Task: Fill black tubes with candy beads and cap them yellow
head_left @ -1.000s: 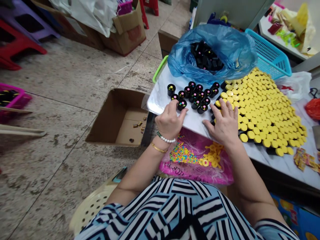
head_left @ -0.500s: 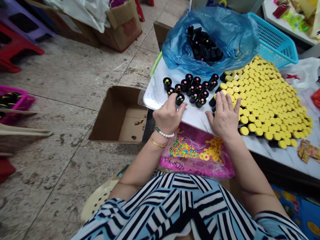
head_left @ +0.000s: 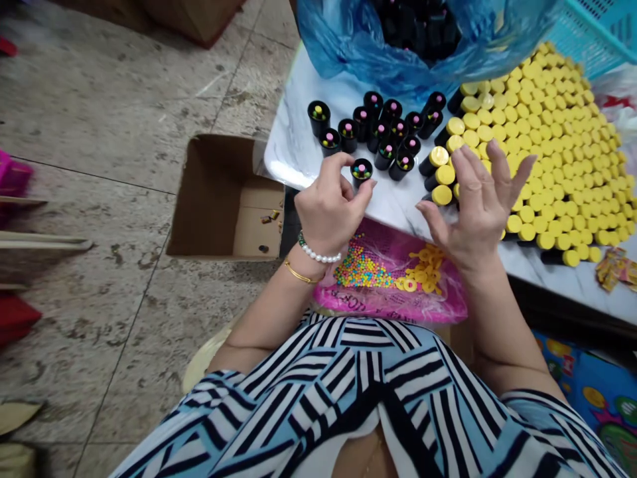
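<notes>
Fanned wider than in the earlier frame, the right hand (head_left: pixel 475 212) sits beside the yellow-capped tubes (head_left: pixel 552 156), apparently holding nothing. Nearer, the left hand (head_left: pixel 328 199) pinches 1 black cup (head_left: pixel 361 170) at its 2 o'clock, thumb and forefinger nearly closed, long axis roughly upright. Other cups (head_left: pixel 380 130) stand from the cup's 10 to 3 o'clock; the pink tray (head_left: pixel 440 309) lies at 6.

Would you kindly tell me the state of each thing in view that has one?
Left hand: thumb and forefinger around a black cup
Right hand: open, fingers spread
Black cup: upright, uncovered
Yellow-topped cups: packed together
Blue bag: open
Cardboard box: open
Pink tray: holding beads
</notes>
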`<state>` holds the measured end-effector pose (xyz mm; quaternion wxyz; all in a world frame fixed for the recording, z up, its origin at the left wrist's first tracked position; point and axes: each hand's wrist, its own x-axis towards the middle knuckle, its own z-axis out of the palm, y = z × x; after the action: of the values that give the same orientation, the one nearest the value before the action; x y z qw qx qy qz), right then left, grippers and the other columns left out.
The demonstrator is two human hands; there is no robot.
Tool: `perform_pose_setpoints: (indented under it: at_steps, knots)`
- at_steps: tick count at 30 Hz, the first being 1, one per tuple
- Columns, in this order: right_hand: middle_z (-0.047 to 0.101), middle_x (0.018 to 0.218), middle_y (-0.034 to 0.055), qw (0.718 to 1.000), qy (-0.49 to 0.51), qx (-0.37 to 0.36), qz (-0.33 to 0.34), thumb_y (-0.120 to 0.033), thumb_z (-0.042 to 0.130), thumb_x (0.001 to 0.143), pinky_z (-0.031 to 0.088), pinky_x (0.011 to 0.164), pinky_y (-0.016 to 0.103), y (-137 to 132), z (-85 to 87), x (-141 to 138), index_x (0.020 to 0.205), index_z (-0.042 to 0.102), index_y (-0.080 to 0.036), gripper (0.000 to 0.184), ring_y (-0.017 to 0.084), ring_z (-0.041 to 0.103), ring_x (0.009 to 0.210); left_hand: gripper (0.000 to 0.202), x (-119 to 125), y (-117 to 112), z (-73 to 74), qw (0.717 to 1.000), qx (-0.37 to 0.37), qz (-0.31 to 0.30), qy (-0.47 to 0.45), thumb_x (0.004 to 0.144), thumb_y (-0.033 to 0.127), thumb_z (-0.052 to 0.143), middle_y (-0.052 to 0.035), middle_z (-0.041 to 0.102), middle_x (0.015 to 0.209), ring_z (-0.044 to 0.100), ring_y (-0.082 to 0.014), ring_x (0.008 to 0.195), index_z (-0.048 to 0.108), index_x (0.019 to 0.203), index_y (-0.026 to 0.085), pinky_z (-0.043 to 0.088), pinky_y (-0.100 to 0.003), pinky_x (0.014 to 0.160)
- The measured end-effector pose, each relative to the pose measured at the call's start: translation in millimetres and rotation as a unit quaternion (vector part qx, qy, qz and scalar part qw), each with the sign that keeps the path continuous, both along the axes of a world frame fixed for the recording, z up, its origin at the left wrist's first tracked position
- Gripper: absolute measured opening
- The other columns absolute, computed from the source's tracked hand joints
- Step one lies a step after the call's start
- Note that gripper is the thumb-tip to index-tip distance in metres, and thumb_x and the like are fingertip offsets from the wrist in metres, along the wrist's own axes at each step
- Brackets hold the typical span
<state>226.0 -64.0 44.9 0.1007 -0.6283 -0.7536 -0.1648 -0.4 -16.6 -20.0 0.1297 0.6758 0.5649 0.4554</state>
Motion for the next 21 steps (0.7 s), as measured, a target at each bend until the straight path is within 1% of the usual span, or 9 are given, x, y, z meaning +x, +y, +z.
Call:
perform_pose_setpoints:
  at_steps: [2, 3, 5, 6, 9, 12, 15, 18, 21]
  knots:
    - [0.063, 0.143, 0.0143, 1.0, 0.03, 0.007, -0.002, -0.056, 0.03, 0.107, 0.029, 0.114, 0.069, -19.3, 0.1, 3.1, 0.145, 0.059, -0.017, 0.062, 0.041, 0.047, 0.143, 0.034, 1.9, -8.7, 2.1, 0.999, 0.006, -0.035, 0.005, 0.095, 0.045, 0.066, 0.0028, 0.067, 0.074, 0.065, -0.0143, 0.067, 0.061, 0.12, 0.023, 0.052, -0.029, 0.07]
    - [0.068, 0.134, 0.0131, 0.999, 0.048, 0.001, 0.005, -0.05, 0.035, 0.107, 0.037, 0.111, 0.064, -30.6, -2.0, 4.7, 0.137, 0.066, -0.019, 0.053, 0.037, 0.055, 0.135, 0.033, 3.3, -12.1, 2.7, 0.998, 0.009, -0.059, 0.008, 0.095, 0.045, 0.067, 0.0025, 0.067, 0.075, 0.066, -0.0145, 0.068, 0.062, 0.12, 0.023, 0.052, -0.029, 0.071]
    - [0.074, 0.12, 0.0103, 0.996, 0.079, -0.033, 0.041, -0.04, 0.046, 0.106, 0.048, 0.101, 0.049, -53.4, -11.4, 7.2, 0.125, 0.072, -0.022, 0.037, 0.027, 0.067, 0.114, 0.032, 6.7, -16.0, 2.8, 0.994, 0.012, -0.11, 0.015, 0.096, 0.044, 0.067, -0.0003, 0.069, 0.084, 0.069, -0.0163, 0.077, 0.063, 0.119, 0.022, 0.055, -0.03, 0.075]
    - [0.075, 0.115, 0.0091, 0.993, 0.084, -0.054, 0.067, -0.036, 0.051, 0.104, 0.051, 0.095, 0.042, -63.6, -18.3, 7.7, 0.121, 0.073, -0.022, 0.031, 0.024, 0.069, 0.105, 0.031, 8.6, -16.7, 2.5, 0.991, 0.012, -0.13, 0.018, 0.096, 0.043, 0.067, -0.0023, 0.071, 0.092, 0.07, -0.0177, 0.084, 0.064, 0.118, 0.022, 0.056, -0.032, 0.079]
    - [0.077, 0.112, 0.0081, 0.987, 0.033, -0.109, 0.113, -0.026, 0.055, 0.103, 0.048, 0.085, 0.036, -85.0, -42.9, 5.9, 0.118, 0.073, -0.02, 0.024, 0.019, 0.068, 0.094, 0.031, 13.8, -15.5, 0.4, 0.987, 0.014, -0.155, 0.023, 0.096, 0.042, 0.068, -0.0068, 0.071, 0.109, 0.069, -0.0215, 0.102, 0.064, 0.118, 0.02, 0.056, -0.035, 0.091]
    - [0.076, 0.11, 0.0113, 0.98, -0.043, -0.164, 0.1, -0.021, 0.051, 0.103, 0.044, 0.08, 0.038, -91.9, -64.3, 1.7, 0.124, 0.07, -0.016, 0.029, 0.021, 0.066, 0.087, 0.045, 16.7, -13.7, -1.5, 0.988, 0.014, -0.153, 0.023, 0.093, 0.041, 0.072, -0.0073, 0.071, 0.111, 0.068, -0.0223, 0.105, 0.059, 0.13, 0.019, 0.055, -0.035, 0.095]
    - [0.074, 0.104, 0.0137, 0.967, -0.082, -0.236, 0.045, -0.019, 0.052, 0.1, 0.043, 0.075, 0.038, -88.4, -80.5, 0.6, 0.127, 0.068, -0.014, 0.031, 0.023, 0.065, 0.081, 0.049, 17.0, -12.8, -1.6, 0.987, 0.024, -0.156, 0.025, 0.092, 0.041, 0.074, -0.0077, 0.072, 0.11, 0.067, -0.0217, 0.103, 0.06, 0.133, 0.018, 0.054, -0.034, 0.094]
    - [0.073, 0.106, 0.0176, 0.951, -0.086, -0.294, -0.039, -0.011, 0.051, 0.097, 0.045, 0.073, 0.038, -79.1, -95.0, 4.5, 0.117, 0.072, -0.015, 0.029, 0.026, 0.068, 0.084, 0.038, 16.0, -12.0, 1.2, 0.983, 0.048, -0.178, 0.022, 0.091, 0.037, 0.075, -0.0084, 0.072, 0.109, 0.067, -0.0219, 0.103, 0.067, 0.121, 0.016, 0.054, -0.035, 0.093]
    - [0.074, 0.111, 0.019, 0.943, -0.058, -0.323, -0.061, -0.008, 0.052, 0.095, 0.048, 0.071, 0.036, -72.7, -102.0, 8.6, 0.111, 0.073, -0.016, 0.028, 0.027, 0.07, 0.087, 0.032, 15.3, -12.3, 5.2, 0.975, 0.05, -0.215, 0.031, 0.089, 0.033, 0.075, -0.0076, 0.073, 0.105, 0.066, -0.0223, 0.1, 0.069, 0.116, 0.016, 0.053, -0.036, 0.092]
